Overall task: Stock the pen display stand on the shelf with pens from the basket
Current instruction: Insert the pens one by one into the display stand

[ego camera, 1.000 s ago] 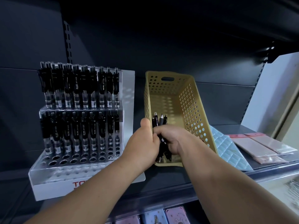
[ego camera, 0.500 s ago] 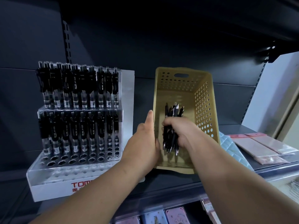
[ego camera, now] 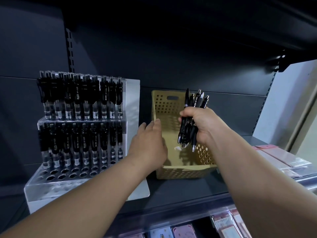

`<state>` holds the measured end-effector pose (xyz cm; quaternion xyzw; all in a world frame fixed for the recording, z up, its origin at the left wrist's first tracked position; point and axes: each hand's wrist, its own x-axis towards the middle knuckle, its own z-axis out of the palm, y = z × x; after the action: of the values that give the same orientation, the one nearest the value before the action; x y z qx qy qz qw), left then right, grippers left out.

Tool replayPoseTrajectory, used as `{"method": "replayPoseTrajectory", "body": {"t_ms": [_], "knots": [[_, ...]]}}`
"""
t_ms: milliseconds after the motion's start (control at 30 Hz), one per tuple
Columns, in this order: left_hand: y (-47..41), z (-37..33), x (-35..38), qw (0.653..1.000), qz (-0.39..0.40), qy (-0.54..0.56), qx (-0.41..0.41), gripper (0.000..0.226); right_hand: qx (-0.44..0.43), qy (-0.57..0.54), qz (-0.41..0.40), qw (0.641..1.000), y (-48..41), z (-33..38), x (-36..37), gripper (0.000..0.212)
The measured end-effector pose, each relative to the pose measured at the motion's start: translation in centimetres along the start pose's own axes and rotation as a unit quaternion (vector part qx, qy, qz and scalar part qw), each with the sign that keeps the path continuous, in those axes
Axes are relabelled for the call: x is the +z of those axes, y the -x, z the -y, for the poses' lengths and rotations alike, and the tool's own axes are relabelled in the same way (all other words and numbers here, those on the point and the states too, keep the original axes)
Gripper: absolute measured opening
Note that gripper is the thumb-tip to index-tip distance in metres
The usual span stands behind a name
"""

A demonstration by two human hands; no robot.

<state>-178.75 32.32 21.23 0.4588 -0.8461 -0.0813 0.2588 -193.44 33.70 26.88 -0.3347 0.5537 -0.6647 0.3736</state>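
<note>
A fistful of pens above the basket, stand waiting to my left.

My right hand (ego camera: 201,125) is closed around a bundle of black pens (ego camera: 191,121), gripped near their middles so the clicker ends fan upward and the silver tips point down, held just over the tan perforated basket (ego camera: 185,171) on the shelf (ego camera: 180,189). My right forearm comes in from the lower right, wrist bent a little inward. My left hand (ego camera: 148,143) is spread, fingers loosely extended, holding nothing; it hovers at the basket's left wall, though I cannot tell if it touches. My left arm stretches in from the lower left. The clear tiered pen display stand (ego camera: 82,134) sits just beside the basket on the left, its two upper rows filled with black pens, its front holes bare. Pink packets (ego camera: 281,157) lie to the right.
</note>
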Motion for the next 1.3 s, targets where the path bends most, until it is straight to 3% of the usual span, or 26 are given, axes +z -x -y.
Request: {"method": "replayPoseTrajectory", "body": {"t_ms": [333, 467, 567, 700, 833, 900, 1033, 1200, 1300], "knots": [[-1.2, -1.5, -1.3, 0.997, 0.059, -0.012, -0.04, 0.052, 0.003, -0.05, -0.004, 0.999, 0.0, 0.8, -0.5, 0.026], [-0.9, -1.7, -1.8, 0.999, 0.012, -0.018, -0.026, 0.049, 0.002, -0.069, 0.003, 0.998, 0.7, 1.5, -0.2, 0.029], [-0.3, -1.8, -2.8, 0.995, -0.061, 0.082, -0.013, 0.047, -0.005, -0.067, 0.024, 0.997, 1.5, 2.3, 0.2, 0.018], [1.3, -2.6, -5.1, 0.933, -0.076, 0.35, -0.039, 0.048, -0.008, -0.084, 0.085, 0.993, 3.3, 3.4, 1.5, 0.006], [3.6, -2.9, -7.4, 0.818, 0.041, 0.567, -0.086, 0.052, 0.026, -0.071, 0.174, 0.982, 6.5, 3.6, 3.7, 0.007], [4.9, -2.3, -8.2, 0.784, 0.096, 0.606, -0.092, 0.043, 0.055, -0.046, 0.204, 0.976, 8.4, 3.3, 4.9, 0.005], [7.6, -0.4, -9.1, 0.795, 0.15, 0.581, -0.092, 0.041, 0.127, 0.016, 0.245, 0.961, 11.0, 2.1, 6.8, 0.017], [10.0, 2.0, -9.7, 0.836, 0.131, 0.52, -0.116, 0.026, 0.153, 0.032, 0.242, 0.958, 13.3, 0.8, 8.9, 0.011], [11.1, 3.1, -9.8, 0.851, 0.102, 0.501, -0.122, 0.032, 0.158, -0.007, 0.233, 0.959, 14.3, 0.1, 10.0, 0.016]]}}
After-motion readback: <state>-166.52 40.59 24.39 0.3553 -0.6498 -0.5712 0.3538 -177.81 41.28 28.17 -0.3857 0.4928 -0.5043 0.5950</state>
